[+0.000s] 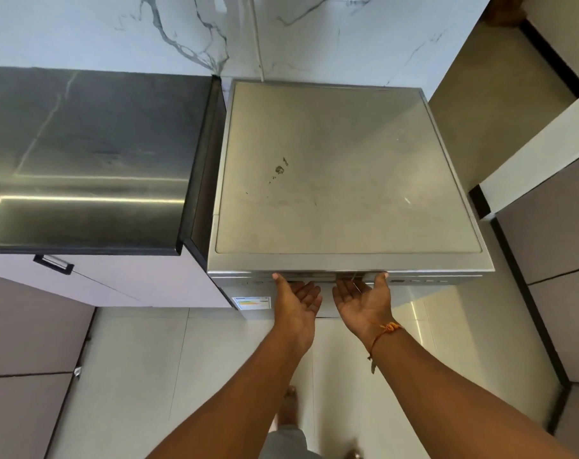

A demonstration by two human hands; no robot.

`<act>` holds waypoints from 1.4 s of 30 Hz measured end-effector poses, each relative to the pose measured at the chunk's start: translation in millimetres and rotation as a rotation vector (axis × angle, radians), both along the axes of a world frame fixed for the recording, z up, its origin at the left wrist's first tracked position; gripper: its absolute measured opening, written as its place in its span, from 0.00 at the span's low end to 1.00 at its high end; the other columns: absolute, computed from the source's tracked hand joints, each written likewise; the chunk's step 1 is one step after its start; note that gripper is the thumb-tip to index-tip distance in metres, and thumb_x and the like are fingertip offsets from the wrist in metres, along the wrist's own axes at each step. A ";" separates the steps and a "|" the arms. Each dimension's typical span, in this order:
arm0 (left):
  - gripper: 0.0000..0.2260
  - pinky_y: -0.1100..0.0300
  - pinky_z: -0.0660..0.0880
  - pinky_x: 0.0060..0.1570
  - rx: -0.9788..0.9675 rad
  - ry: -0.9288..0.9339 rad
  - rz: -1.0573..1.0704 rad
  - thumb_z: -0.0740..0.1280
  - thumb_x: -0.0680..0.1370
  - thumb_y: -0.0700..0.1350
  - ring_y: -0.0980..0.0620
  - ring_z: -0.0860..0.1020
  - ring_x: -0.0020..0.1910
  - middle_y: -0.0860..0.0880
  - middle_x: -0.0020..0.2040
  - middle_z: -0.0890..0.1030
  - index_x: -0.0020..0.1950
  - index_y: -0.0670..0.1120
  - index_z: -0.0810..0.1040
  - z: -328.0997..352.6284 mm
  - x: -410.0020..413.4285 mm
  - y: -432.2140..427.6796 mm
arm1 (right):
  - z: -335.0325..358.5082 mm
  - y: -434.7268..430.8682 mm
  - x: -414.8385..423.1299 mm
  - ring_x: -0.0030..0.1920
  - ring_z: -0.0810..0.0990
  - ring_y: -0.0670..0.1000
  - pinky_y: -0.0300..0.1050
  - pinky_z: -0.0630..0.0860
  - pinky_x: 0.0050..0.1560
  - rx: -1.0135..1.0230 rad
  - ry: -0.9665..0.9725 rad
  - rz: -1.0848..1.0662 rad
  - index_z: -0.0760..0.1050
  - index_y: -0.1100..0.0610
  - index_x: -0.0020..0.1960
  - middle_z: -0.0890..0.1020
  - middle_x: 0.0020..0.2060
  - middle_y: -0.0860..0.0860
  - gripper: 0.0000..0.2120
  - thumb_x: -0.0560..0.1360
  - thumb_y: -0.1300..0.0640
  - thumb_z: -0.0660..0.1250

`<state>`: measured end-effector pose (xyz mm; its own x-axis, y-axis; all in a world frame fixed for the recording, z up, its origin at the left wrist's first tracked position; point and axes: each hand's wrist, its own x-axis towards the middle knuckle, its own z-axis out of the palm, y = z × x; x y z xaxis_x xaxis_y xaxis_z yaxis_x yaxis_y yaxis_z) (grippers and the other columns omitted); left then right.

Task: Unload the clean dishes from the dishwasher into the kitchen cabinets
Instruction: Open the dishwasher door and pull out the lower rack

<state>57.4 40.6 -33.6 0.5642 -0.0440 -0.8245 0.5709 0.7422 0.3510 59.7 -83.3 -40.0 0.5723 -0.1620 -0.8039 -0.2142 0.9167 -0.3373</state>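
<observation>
A free-standing silver dishwasher (pixel 344 167) stands below me, its flat top stained near the middle. Its door is closed, so no dishes show. Both my hands are palm-up under the top front edge. The fingers of my left hand (pixel 296 298) reach into the recessed door handle (pixel 327 278), with its thumb out to the left. My right hand (pixel 364 299) sits beside it in the same recess, its fingertips hidden and its thumb out to the right. An orange thread is tied round my right wrist.
A dark glossy countertop (pixel 82 160) adjoins the dishwasher on the left, above a pale cabinet with a black handle (pixel 53 264). Grey cabinet fronts (pixel 559 246) line the right side. A marble wall runs behind, and pale tiled floor (pixel 182 359) lies underfoot.
</observation>
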 end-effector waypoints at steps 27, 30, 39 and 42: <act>0.16 0.47 0.68 0.70 -0.046 0.023 0.575 0.53 0.83 0.46 0.45 0.76 0.64 0.41 0.62 0.79 0.67 0.40 0.69 0.2 5.1 72.0 | 1.8 -6.4 -13.1 0.61 0.77 0.57 0.57 0.68 0.69 -0.082 0.025 0.008 0.71 0.58 0.67 0.78 0.60 0.59 0.37 0.75 0.28 0.54; 0.17 0.49 0.72 0.67 -0.065 0.078 0.537 0.55 0.83 0.49 0.45 0.78 0.60 0.41 0.61 0.80 0.64 0.40 0.74 -5.6 5.7 75.7 | 2.3 -4.3 -12.7 0.61 0.78 0.57 0.58 0.67 0.70 -0.081 0.021 0.016 0.71 0.58 0.67 0.78 0.61 0.59 0.37 0.75 0.28 0.54; 0.16 0.48 0.69 0.68 -0.025 0.019 0.416 0.54 0.83 0.49 0.47 0.73 0.64 0.46 0.62 0.79 0.63 0.43 0.73 -11.3 -3.9 81.1 | 1.2 -2.5 -4.3 0.60 0.78 0.57 0.55 0.69 0.67 -0.068 -0.005 -0.003 0.70 0.56 0.68 0.79 0.61 0.58 0.37 0.75 0.28 0.55; 0.17 0.47 0.70 0.65 -0.012 -0.002 0.320 0.57 0.83 0.49 0.46 0.73 0.65 0.46 0.63 0.78 0.68 0.43 0.71 -16.3 -8.7 72.1 | -0.6 -0.3 -0.7 0.60 0.80 0.57 0.54 0.74 0.63 -0.051 -0.023 -0.045 0.72 0.57 0.67 0.79 0.62 0.57 0.34 0.76 0.31 0.58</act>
<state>48.6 112.6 -49.8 0.5525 0.1259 -0.8240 0.3070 0.8883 0.3416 59.1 -83.5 -40.6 0.5814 -0.2285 -0.7809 -0.1653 0.9066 -0.3883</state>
